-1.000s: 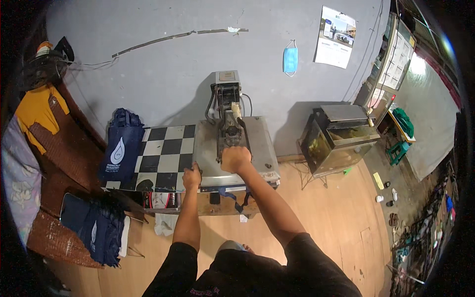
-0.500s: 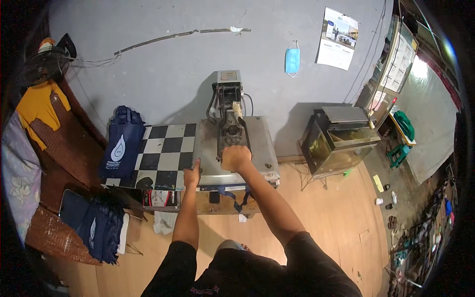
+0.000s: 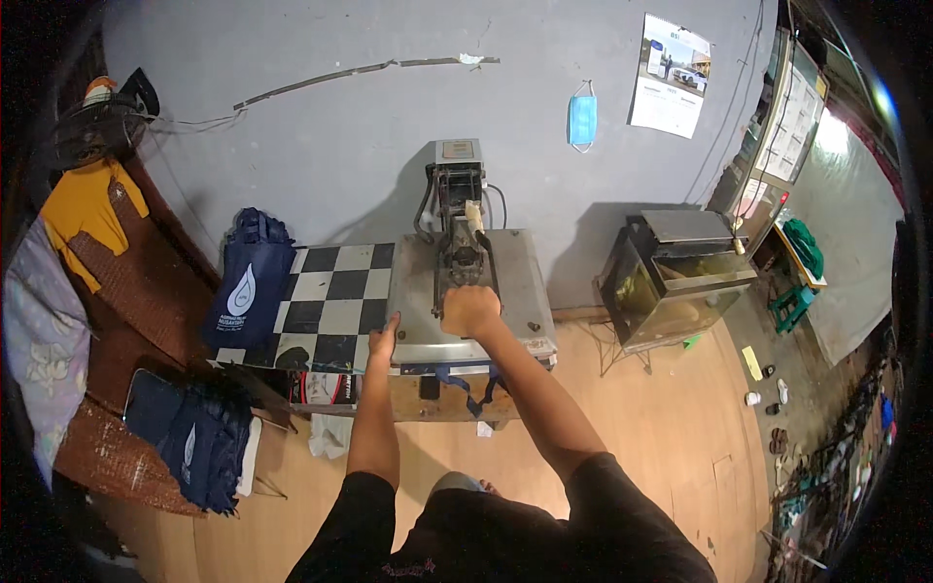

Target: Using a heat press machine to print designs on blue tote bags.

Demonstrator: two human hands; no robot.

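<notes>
A grey heat press [image 3: 520,277] stands on the table in front of me, its flat metal plate lowered. My right hand [image 3: 470,311] is closed in a fist round the front end of the press's lever, hiding the grip. At the plate's front left corner, my left hand [image 3: 383,345] holds the edge with the thumb on top; its other fingers are mostly hidden. Dark blue straps [image 3: 473,394] hang out from under the plate at the front, and whatever they belong to is covered by the press.
A black-and-white checked tabletop [image 3: 326,287] lies left of the press, with a navy tote bag [image 3: 255,282] against the wall. More navy bags [image 3: 199,447] are stacked at lower left. A glass tank [image 3: 671,287] on a thin stand is at right. A fan [image 3: 97,126] hangs far left.
The whole scene has shifted slightly to the right in the picture. Both hands keep their places on the press.
</notes>
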